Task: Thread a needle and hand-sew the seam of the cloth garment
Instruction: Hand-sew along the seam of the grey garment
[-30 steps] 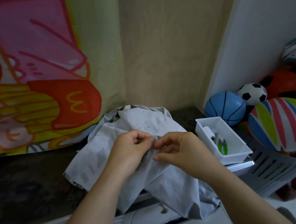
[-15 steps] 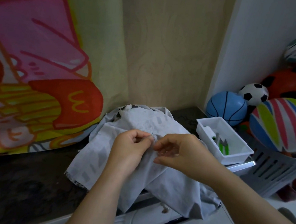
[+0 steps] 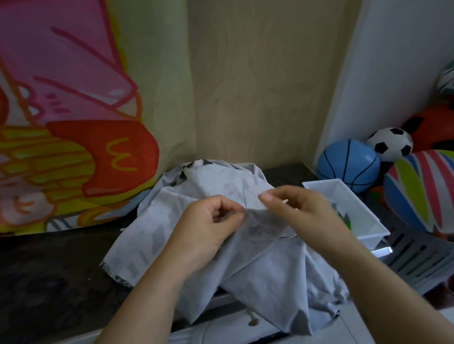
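Soft, pale grey garment (image 3: 261,261) lies crumpled on the dark bench (image 3: 30,277), spilling over its front edge. The left hand (image 3: 210,223) pinches a fold. The right hand (image 3: 300,209) has its fingertips pinched together, on what I cannot tell; it half hides a white plastic tray (image 3: 372,233).
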`<state>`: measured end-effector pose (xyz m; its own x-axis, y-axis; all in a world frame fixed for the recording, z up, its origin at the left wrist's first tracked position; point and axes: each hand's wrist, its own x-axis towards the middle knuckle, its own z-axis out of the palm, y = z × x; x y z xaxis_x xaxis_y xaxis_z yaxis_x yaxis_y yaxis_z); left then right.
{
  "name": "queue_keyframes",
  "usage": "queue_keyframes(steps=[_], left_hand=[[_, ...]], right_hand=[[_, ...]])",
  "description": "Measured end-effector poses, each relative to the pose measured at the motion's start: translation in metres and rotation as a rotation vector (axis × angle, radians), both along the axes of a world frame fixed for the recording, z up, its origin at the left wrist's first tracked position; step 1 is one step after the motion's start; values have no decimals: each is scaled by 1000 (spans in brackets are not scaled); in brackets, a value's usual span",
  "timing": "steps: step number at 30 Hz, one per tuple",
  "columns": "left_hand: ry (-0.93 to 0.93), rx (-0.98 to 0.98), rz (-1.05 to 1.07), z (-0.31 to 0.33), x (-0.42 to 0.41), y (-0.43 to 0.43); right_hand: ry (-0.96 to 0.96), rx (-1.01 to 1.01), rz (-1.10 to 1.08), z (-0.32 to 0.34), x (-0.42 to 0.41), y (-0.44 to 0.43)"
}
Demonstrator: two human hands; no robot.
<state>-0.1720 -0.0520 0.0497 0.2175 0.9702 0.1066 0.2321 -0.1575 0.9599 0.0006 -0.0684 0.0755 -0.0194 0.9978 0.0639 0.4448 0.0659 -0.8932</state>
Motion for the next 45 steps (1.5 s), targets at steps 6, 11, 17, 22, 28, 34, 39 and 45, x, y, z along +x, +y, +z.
queue_keyframes(steps=[6, 11, 17, 22, 28, 34, 39, 45], left_hand=[[-16, -23, -138, 3, 4, -5], [-13, -41, -163, 3, 2, -5], [-12, -87, -163, 2, 1, -3], [7, -102, -161, 0, 0, -1], [10, -117, -156, -1, 0, -1], [25, -120, -160, -1, -3, -1], [16, -124, -169, 1, -4, -2], [36, -117, -149, 2, -4, -2]], right_hand=[[257, -243, 123, -7, -1, 0], [390, -163, -13, -3, 2, 4], [1185, -171, -277, -1, 19, 17], [77, 236, -418, -17, 29, 17], [-314, 236, -347, -46, 44, 26], [-306, 289, -336, -42, 42, 29], [-300, 317, -343, -35, 46, 29], [-157, 227, -202, -27, 31, 19]])
